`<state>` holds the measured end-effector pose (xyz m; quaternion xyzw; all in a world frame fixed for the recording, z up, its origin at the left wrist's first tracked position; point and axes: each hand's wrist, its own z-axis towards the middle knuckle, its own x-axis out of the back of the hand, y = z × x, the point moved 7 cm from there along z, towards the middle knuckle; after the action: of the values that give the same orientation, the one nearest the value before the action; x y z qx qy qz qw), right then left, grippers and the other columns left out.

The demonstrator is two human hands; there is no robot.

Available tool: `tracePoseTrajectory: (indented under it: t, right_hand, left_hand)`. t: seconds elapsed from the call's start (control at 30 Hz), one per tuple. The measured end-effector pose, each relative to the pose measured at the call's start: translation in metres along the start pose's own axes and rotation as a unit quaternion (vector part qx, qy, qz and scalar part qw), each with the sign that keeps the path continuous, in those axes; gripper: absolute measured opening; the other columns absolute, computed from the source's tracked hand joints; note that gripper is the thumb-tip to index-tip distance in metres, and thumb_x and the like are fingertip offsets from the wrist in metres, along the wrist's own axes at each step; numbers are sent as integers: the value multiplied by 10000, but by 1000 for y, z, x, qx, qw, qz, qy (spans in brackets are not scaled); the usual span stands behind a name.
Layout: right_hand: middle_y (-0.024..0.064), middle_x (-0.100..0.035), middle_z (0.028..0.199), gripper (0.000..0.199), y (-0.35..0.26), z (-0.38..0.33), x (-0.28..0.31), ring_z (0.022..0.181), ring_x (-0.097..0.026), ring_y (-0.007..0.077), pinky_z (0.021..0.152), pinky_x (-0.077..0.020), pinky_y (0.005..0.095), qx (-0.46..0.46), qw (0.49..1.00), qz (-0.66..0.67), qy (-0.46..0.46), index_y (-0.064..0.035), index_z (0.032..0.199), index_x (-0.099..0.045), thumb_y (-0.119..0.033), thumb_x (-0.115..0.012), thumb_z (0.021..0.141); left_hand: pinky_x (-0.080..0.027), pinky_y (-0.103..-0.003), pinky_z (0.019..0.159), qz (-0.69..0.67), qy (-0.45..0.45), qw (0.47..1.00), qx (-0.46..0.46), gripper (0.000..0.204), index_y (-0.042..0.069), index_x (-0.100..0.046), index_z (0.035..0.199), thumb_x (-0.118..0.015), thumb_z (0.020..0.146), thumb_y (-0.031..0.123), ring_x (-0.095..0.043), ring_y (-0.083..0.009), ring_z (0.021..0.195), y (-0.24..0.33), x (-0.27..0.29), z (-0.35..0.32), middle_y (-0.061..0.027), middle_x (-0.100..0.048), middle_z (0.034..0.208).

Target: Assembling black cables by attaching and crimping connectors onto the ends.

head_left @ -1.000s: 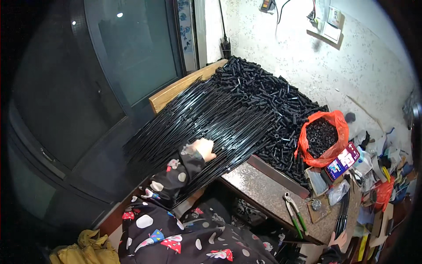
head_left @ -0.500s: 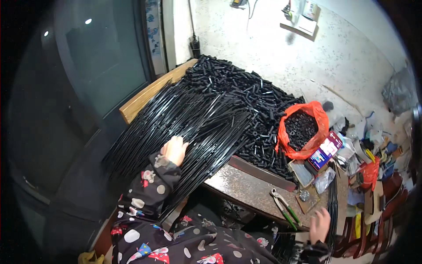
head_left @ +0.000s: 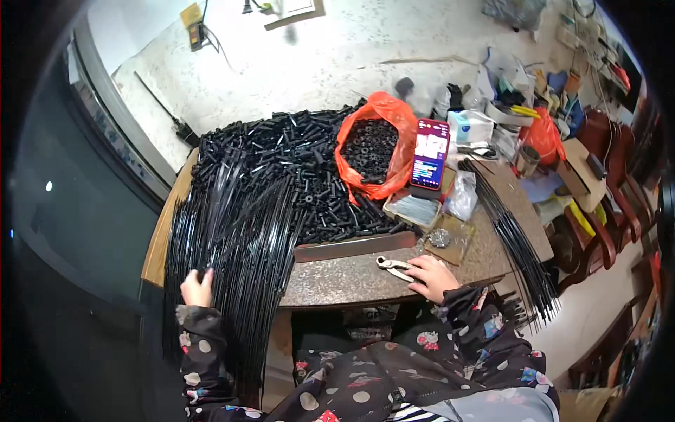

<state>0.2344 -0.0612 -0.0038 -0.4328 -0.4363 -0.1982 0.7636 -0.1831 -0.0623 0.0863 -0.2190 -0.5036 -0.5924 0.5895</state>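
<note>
My left hand (head_left: 197,288) is low over a thick spread of long, thin black rods (head_left: 242,246) at the left of the table. Its thumb and forefinger stand apart, and nothing shows between them. The fingers of my right hand (head_left: 434,278) close over a pair of pincers (head_left: 395,268) near the table's front edge. Only the pale metal jaws and part of the handles show; the palm covers the rest. Behind the rods is a heap of short black tubes (head_left: 264,144). A red plastic bag (head_left: 401,109) holds small black rings (head_left: 369,148).
A lit phone (head_left: 429,155) leans behind a small box of thin pale strips (head_left: 413,209). A shiny metal clump (head_left: 439,238) rests on a brown square board (head_left: 460,243) near a clear bag (head_left: 463,195). More black rods (head_left: 513,243) overhang the right edge. A metal bar (head_left: 355,246) fronts the tubes.
The view has swung to the right. My right hand has gone from open beside the pincers to over their handles. The left hand is now nearer the rods' left side.
</note>
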Motion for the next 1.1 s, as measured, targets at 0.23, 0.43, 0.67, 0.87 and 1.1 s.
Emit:
tracePoseTrajectory:
  t: [0.23, 0.43, 0.67, 0.87, 1.1]
  right_hand:
    - [87, -416, 1010, 249, -1, -3, 7, 918, -380, 251, 750, -308, 342, 9, 999, 25, 31, -73, 851, -508, -164, -555, 624]
    - [54, -433, 1003, 271, -11, -6, 12, 893, -393, 231, 724, -328, 336, -34, 998, -50, 10, -91, 876, -516, -184, -545, 623]
    - [34, -437, 997, 281, -8, -19, 17, 878, -397, 218, 684, -344, 326, -99, 990, -103, 4, -105, 882, -520, -196, -545, 618]
    - [86, -445, 968, 336, -47, -11, 24, 879, -411, 250, 722, -348, 329, 9, 993, -104, 60, -58, 908, -482, -182, -557, 605]
    - [178, -347, 1063, 574, -143, 23, 21, 1014, -321, 235, 835, -256, 291, 25, 967, 202, 153, -17, 1114, -257, -160, -562, 650]
  left_hand:
    - [-216, -170, 284, -455, -62, 889, 6, 191, 96, -351, 599, -431, 755, 171, -263, -40, 301, 88, 29, 51, 43, -291, 426]
    - [-154, -169, 285, -604, 28, 797, -11, 200, 113, -371, 610, -467, 744, 226, -220, -20, 322, 169, 47, 74, 67, -283, 443]
    - [-216, -154, 321, -649, 92, 755, -17, 184, 77, -374, 629, -487, 735, 177, -284, -24, 357, 196, -8, 38, 43, -340, 471]
    - [-232, -158, 325, -679, -112, 726, 6, 129, 42, -440, 716, -442, 758, 164, -300, -29, 352, 197, -51, -13, 35, -356, 471]
    - [-418, -237, 579, -820, -235, 521, 4, 312, 49, -325, 1044, -427, 749, 68, -498, -120, 626, 235, -27, -48, -67, -501, 786]
